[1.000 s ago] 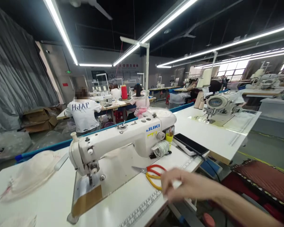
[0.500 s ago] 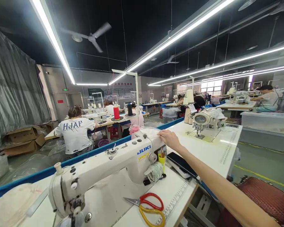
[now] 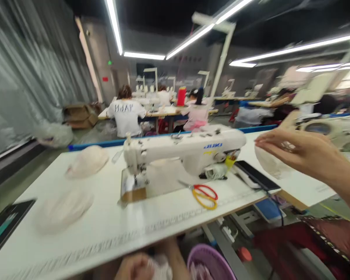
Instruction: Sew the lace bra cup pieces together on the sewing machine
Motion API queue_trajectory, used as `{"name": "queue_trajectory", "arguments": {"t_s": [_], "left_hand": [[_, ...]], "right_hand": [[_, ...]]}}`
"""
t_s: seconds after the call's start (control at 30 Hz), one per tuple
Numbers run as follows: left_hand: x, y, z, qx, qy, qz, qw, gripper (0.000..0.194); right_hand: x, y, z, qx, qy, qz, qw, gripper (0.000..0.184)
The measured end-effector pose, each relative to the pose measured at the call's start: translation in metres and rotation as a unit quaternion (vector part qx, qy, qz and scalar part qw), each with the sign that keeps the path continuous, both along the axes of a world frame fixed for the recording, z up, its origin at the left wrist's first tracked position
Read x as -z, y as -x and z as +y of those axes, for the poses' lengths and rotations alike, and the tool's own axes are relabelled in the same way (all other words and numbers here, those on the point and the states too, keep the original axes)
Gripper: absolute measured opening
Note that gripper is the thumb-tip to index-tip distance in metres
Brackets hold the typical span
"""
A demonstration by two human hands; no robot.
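My right hand (image 3: 297, 151) is pinched narrow on the upper edge of a pale cup (image 3: 266, 161), which hangs below my fingers to the right of the machine (image 3: 166, 146). It looks light and soft, likely to crease if squeezed, so the rim seems the best hold. My left hand (image 3: 136, 266) curls low by white cloth (image 3: 162, 268); I can't tell whether it grips. Two rounded fabric mounds (image 3: 89, 160) sit on the smooth white table (image 3: 110, 217), their weave blurred. The scissors (image 3: 205, 196) have smooth looped handles, red and yellow; the basket (image 3: 190, 254) is purple.
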State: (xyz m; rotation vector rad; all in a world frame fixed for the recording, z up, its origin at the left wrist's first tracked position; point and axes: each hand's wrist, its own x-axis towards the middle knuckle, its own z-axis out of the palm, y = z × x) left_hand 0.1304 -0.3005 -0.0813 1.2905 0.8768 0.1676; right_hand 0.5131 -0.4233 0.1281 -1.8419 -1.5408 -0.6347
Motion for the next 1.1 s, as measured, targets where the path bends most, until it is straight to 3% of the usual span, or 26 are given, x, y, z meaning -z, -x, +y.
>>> {"name": "queue_trajectory", "arguments": {"t_s": [0.03, 0.1, 0.2, 0.27, 0.33, 0.4, 0.53, 0.6, 0.7, 0.83, 0.9, 1.1], "left_hand": [[0.006, 0.009, -0.006, -0.024, 0.015, 0.006, 1.0, 0.027], [0.016, 0.023, -0.016, -0.06, -0.007, -0.015, 0.998, 0.032], [0.024, 0.033, -0.023, -0.09, 0.008, -0.088, 0.992, 0.04], [0.024, 0.038, -0.028, -0.104, 0.013, -0.11, 0.988, 0.043], [0.022, 0.046, -0.034, -0.111, 0.008, -0.123, 0.986, 0.045], [0.019, 0.057, -0.042, -0.108, -0.009, -0.135, 0.985, 0.046], [0.02, 0.082, -0.058, -0.111, -0.039, -0.15, 0.982, 0.054], [0.023, 0.09, -0.064, -0.113, -0.031, -0.157, 0.981, 0.055], [0.028, 0.096, -0.069, -0.117, -0.015, -0.16, 0.98, 0.052], [0.029, 0.101, -0.07, -0.12, -0.017, -0.147, 0.982, 0.045], [0.029, 0.103, -0.07, -0.114, -0.005, -0.147, 0.982, 0.045], [0.028, 0.101, -0.075, -0.083, 0.043, -0.155, 0.983, 0.047]], "right_hand": [[0.014, 0.026, 0.0, -0.057, 0.093, -0.021, 0.994, 0.055], [0.05, 0.082, -0.001, -0.152, 0.252, 0.025, 0.955, 0.033], [0.102, 0.166, -0.006, -0.291, 0.423, 0.114, 0.851, 0.013], [0.126, 0.212, -0.002, -0.339, 0.504, 0.134, 0.783, 0.009], [0.142, 0.245, 0.011, -0.377, 0.536, 0.141, 0.742, 0.01], [0.154, 0.267, 0.028, -0.407, 0.525, 0.138, 0.734, 0.007], [0.172, 0.291, 0.05, -0.379, 0.467, 0.126, 0.789, 0.006], [0.178, 0.296, 0.051, -0.362, 0.458, 0.128, 0.802, 0.008], [0.182, 0.297, 0.047, -0.36, 0.469, 0.166, 0.789, 0.013], [0.183, 0.289, 0.04, -0.381, 0.489, 0.284, 0.732, 0.021], [0.185, 0.286, 0.036, -0.384, 0.482, 0.321, 0.719, 0.024], [0.184, 0.292, 0.028, -0.396, 0.433, 0.264, 0.766, 0.02]]}}
